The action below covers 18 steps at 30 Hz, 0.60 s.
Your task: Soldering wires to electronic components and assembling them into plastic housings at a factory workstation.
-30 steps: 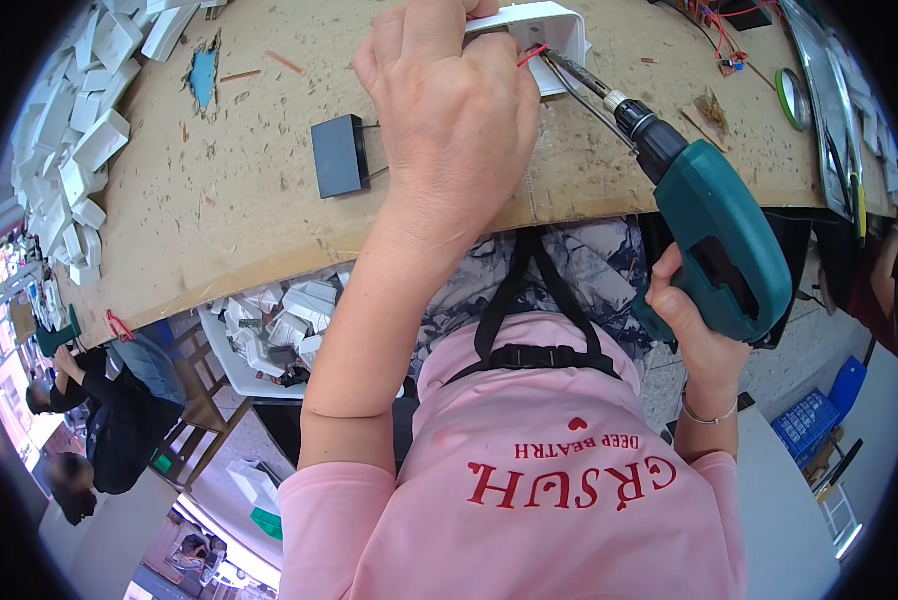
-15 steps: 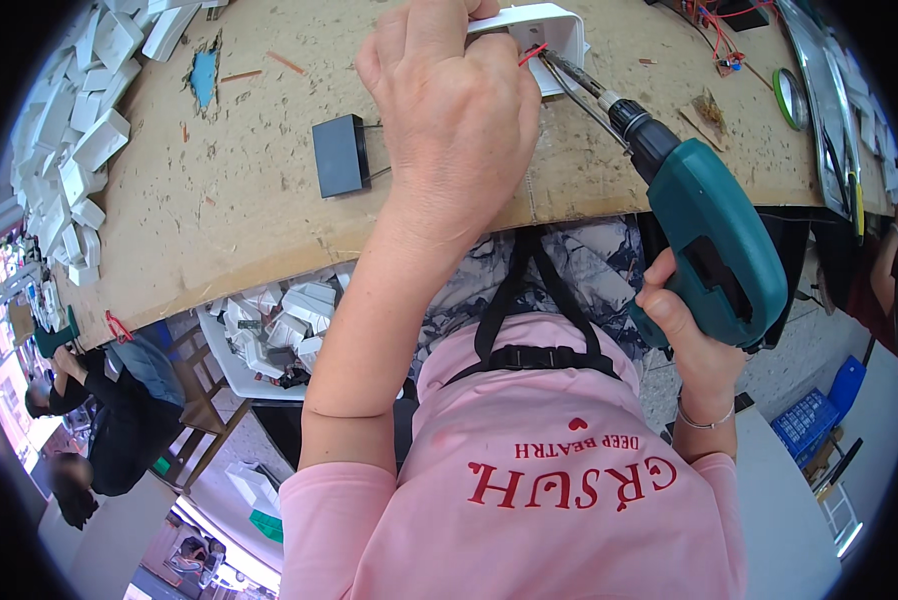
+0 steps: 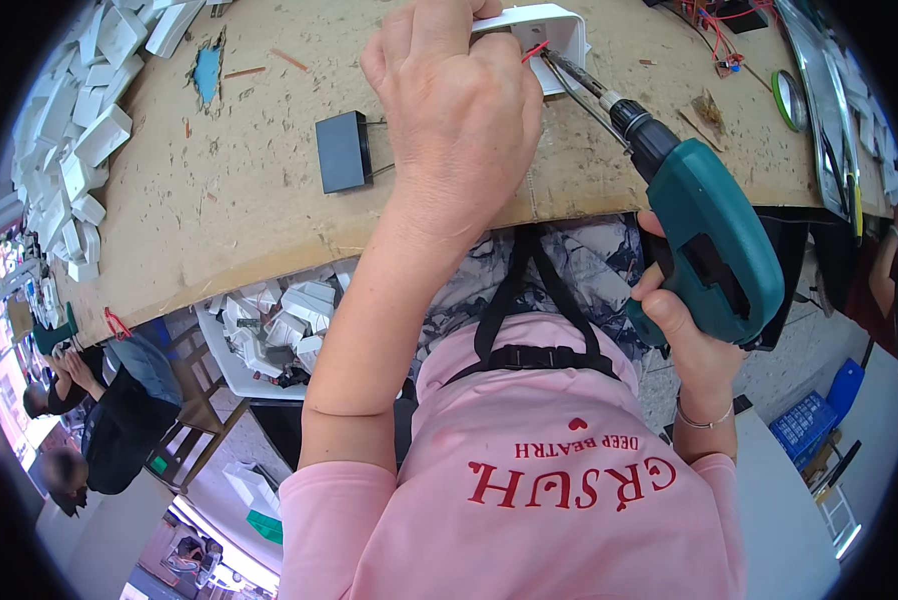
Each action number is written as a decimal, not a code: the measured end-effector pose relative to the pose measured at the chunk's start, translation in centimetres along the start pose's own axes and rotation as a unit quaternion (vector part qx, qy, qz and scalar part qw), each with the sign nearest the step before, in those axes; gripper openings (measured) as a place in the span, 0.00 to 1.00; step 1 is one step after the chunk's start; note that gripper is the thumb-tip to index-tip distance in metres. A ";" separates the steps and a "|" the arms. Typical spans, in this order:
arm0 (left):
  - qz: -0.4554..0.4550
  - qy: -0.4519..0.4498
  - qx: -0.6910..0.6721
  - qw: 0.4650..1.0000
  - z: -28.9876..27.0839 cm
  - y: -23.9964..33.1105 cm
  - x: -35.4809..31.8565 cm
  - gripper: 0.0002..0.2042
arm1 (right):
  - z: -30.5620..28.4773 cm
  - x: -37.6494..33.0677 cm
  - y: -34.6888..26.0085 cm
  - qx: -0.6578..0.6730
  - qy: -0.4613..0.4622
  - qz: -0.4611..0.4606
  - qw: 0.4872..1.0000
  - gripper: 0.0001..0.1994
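My left hand (image 3: pixel 461 115) is closed at the far edge of the view, gripping a white plastic housing (image 3: pixel 561 24) whose open side faces me. Its fingertips are partly hidden behind the hand. A short red wire (image 3: pixel 535 50) sticks out inside the housing. My right hand (image 3: pixel 697 345) is wrapped round the handle of a teal soldering gun (image 3: pixel 717 225). The gun's tip and thin feed tube reach into the housing beside the red wire. A dark grey rectangular block (image 3: pixel 343 152) with two thin leads lies left of my left wrist.
White housings (image 3: pixel 79 130) are heaped along the worn tabletop's left side (image 3: pixel 259 180). A white bin (image 3: pixel 234 355) of parts stands below its near edge. Red wires (image 3: pixel 714 20) and a green-rimmed roll (image 3: pixel 790 100) lie at right. Another person (image 3: pixel 129 420) sits at lower left.
A finger of my right hand now shows higher on the gun's handle. Both hands, the housing and the gun's tip stay almost in place. The person at lower left has shifted a little.
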State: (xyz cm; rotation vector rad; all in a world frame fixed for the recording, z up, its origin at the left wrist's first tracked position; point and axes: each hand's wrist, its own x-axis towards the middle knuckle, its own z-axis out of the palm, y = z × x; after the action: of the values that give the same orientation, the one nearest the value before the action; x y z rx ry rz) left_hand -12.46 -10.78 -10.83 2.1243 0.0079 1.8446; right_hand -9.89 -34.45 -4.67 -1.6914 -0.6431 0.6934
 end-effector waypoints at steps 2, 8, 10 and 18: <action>-0.001 0.004 0.000 1.000 0.0 0.0 0.0 0.04 | 0.0 0.0 -0.1 0.003 -0.001 0.001 1.000 0.33; -0.160 -0.268 0.190 0.931 -2.3 3.9 3.2 0.04 | -0.2 -0.3 0.2 0.003 0.009 0.004 1.000 0.34; -0.074 -0.131 0.105 0.983 -0.8 1.0 1.0 0.04 | 0.0 -0.3 0.1 0.003 0.007 0.003 1.000 0.34; 0.007 0.005 0.015 1.000 0.0 0.0 0.0 0.04 | 0.1 -0.2 -0.1 0.023 0.007 0.002 1.000 0.34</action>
State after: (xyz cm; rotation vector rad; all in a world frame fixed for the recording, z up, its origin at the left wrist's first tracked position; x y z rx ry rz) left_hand -12.46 -10.77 -10.88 2.1412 0.0227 1.8746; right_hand -10.12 -34.57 -4.60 -1.6539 -0.6093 0.6952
